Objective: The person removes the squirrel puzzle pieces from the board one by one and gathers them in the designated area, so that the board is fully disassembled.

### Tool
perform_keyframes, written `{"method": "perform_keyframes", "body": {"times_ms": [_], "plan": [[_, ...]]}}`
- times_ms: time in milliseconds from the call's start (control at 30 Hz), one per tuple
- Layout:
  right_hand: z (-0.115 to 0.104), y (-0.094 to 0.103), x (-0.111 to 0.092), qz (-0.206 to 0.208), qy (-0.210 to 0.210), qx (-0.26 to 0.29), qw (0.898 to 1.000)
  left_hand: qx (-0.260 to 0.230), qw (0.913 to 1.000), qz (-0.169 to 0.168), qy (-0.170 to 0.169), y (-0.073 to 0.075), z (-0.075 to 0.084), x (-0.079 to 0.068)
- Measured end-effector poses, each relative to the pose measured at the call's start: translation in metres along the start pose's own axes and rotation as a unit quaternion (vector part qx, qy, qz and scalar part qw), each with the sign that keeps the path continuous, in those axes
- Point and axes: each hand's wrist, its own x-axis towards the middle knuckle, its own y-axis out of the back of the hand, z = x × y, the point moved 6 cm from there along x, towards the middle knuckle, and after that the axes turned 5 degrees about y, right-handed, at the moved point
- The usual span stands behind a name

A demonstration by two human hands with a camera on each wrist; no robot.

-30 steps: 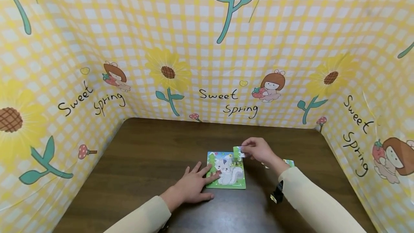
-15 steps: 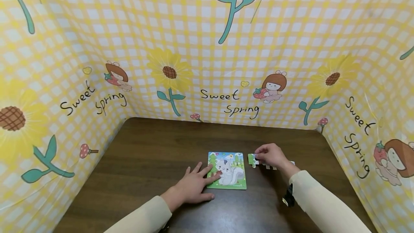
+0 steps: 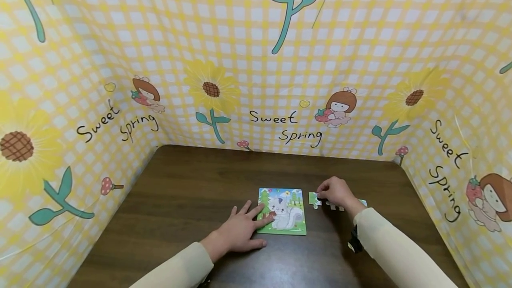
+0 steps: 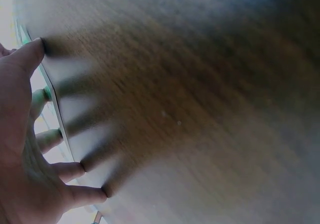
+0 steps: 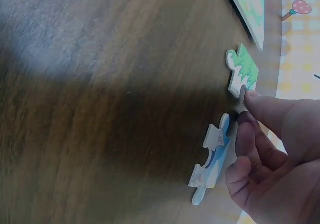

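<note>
1. R hand [image 3: 337, 192]: narrow; thumb & index pinch the near end of the green piece [image 5: 242, 71]. Other fingers curl under the palm. Full finger contact not visible; thumb hides part of it.
2. Green piece pos.: directly L of my R fingertips, approx. flat at worktop [image 3: 216, 181] level. Its tab points toward me; the body is squat, so no clear long axis.
3. Key relation: the board [image 3: 286, 210] lies L of the R hand, w/ the green piece btwn them. Piece and board are apart but just beside each other; the piece sits opp. the upper part of the board's R edge.
4. Blue piece [image 5: 215, 156]: on the worktop, near side of the R hand, under the curled fingers, not held. Long axis runs approx. L–R. A blue edge [image 3: 363, 202] shows past my R wrist; can't tell if it's the same pc.
5. L hand [image 3: 240, 232]: wide, fingers spread; some tips rest on the board's L side, others on the worktop.
6. Nearer hand: R for both pieces; L for the board, already touching it.
</note>
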Motion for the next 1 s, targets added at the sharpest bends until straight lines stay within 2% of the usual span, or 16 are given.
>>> {"method": "perform_keyframes", "body": {"times_ms": [333,600,800,1000], "plan": [[0.006,-0.001,-0.003,0.004,0.003,-0.006,1.0,-0.011,0.9999,-0.001,-0.007,-0.001,0.0,0.004],[-0.002,0.009,-0.009,-0.018,0.039,0.059,0.997,-0.009,0.9997,0.007,-0.02,0.006,0.002,0.003],[-0.024,0.002,-0.018,-0.036,0.095,0.104,0.989,0.002,0.9972,0.043,-0.061,0.015,0.019,0.007],[-0.047,-0.024,-0.025,-0.061,0.14,0.139,0.978,0.008,0.9942,0.061,-0.088,0.016,0.037,0.018]]}}
